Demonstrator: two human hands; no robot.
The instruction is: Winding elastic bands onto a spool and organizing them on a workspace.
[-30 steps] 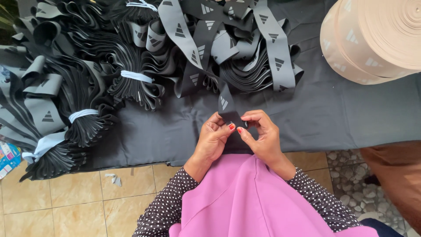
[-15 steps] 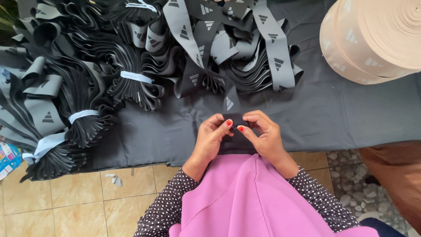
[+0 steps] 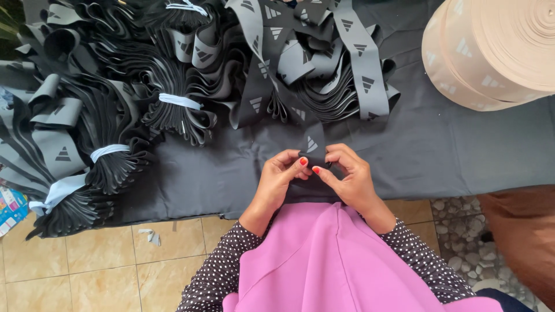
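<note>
Both hands pinched a dark elastic band at the near edge of a cloth-covered work surface.

The dark cloth [image 3: 462,156] covered the whole surface, with a big beige roll of tape [image 3: 497,52] at the far right, a loose heap of grey bands [image 3: 312,63] in the middle and tied black bundles [image 3: 115,167] to the left. Compared with half a second before, the hands had hardly shifted, and the band's printed end stood a little more upright between them. The elastic band [image 3: 313,147] ran with its long axis away from the person, pointing toward the heap. The left hand [image 3: 277,182] and the right hand [image 3: 350,179] were each closed on the band's near end, thumbs meeting fingertips, almost touching one another.
</note>
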